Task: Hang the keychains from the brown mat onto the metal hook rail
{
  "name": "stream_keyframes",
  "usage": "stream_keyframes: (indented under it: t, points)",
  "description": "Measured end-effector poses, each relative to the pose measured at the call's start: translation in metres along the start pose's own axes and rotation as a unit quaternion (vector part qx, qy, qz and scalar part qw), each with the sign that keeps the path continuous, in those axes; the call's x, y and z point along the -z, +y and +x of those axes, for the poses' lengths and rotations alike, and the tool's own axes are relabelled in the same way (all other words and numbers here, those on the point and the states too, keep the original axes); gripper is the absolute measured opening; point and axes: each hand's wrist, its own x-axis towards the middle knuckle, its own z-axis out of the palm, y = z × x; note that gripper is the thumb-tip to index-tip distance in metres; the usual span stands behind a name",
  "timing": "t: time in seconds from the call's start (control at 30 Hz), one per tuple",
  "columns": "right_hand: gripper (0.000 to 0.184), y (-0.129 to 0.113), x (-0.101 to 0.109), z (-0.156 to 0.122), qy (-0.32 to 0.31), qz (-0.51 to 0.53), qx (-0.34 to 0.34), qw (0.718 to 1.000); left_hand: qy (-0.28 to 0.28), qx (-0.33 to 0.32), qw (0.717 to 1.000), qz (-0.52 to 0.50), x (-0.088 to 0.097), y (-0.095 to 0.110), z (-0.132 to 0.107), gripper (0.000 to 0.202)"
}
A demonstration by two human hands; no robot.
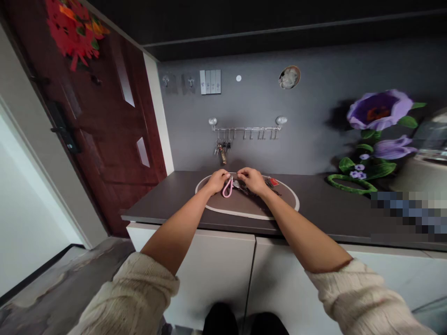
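Observation:
My left hand (218, 181) is closed in a pinch at the top of a pink looped strap (227, 189), which hangs down over the oval mat (237, 209). A small metal piece shows at the strap's upper end. Just to the right, my right hand (253, 181) has its fingers pinched together; what lies between them is too small to make out. Between and below the hands a shiny silver item (236, 184) shows beside dark small objects, partly hidden by my right hand. A red tag-like piece (274, 182) lies beyond my right wrist.
Above the mat, a hook rail (247, 129) on the grey wall carries a bunch of keys (222, 151). Purple fabric flowers (380, 111) stand at the right of the dark counter (324, 209). A dark red door (104, 125) is at the left.

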Motion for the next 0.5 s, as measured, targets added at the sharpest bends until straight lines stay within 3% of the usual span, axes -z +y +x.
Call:
stream_keyframes:
  t: [0.23,0.5]
  points:
    - [0.022,-0.0001,-0.0041,0.0006,-0.045,0.090,0.016,0.995,0.034,0.045,0.984,-0.171,-0.0023,-0.0031,0.0029,0.016]
    - [0.025,-0.0013,-0.0073,0.0016,-0.065,0.145,0.022,0.987,0.015,0.065,0.949,-0.309,-0.0059,-0.0024,0.0048,0.020]
